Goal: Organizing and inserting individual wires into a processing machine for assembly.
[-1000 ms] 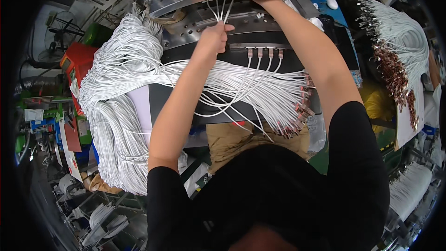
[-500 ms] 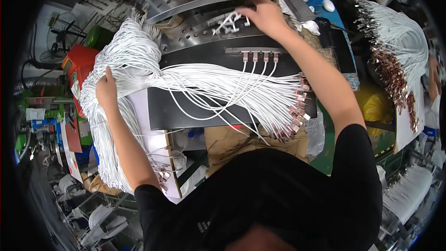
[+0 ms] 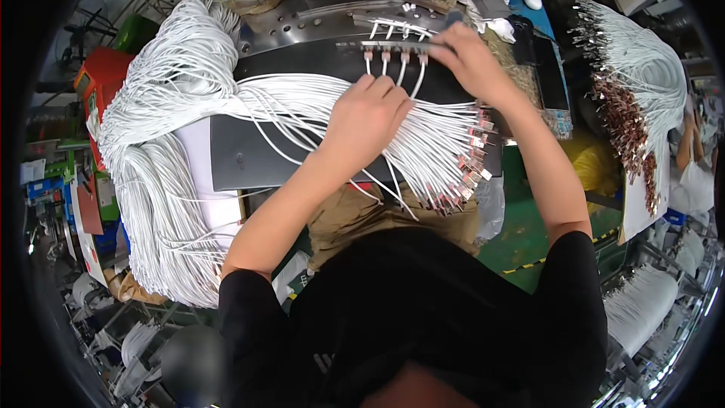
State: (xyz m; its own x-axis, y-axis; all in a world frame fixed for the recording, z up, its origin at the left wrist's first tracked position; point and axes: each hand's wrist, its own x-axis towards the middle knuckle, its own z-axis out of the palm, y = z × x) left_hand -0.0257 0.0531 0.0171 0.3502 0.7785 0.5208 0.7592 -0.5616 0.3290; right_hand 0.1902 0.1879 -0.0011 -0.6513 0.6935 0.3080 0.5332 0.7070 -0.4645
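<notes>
So, RH [image 3: 476, 64] pinching metal bar [image 3: 396, 46], LH [image 3: 366, 121] over wht cables [image 3: 429, 143], grip unclear.

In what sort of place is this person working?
Probably a cable workshop: a thick bundle of white cables lies across a black work surface, with a perforated metal plate beyond and another cable bundle at right.

Smooth, plastic-looking white cables [image 3: 291, 89], shiny metal connector ends [image 3: 473, 157], matt black board [image 3: 253, 155], glossy metal plate [image 3: 266, 47]
</notes>
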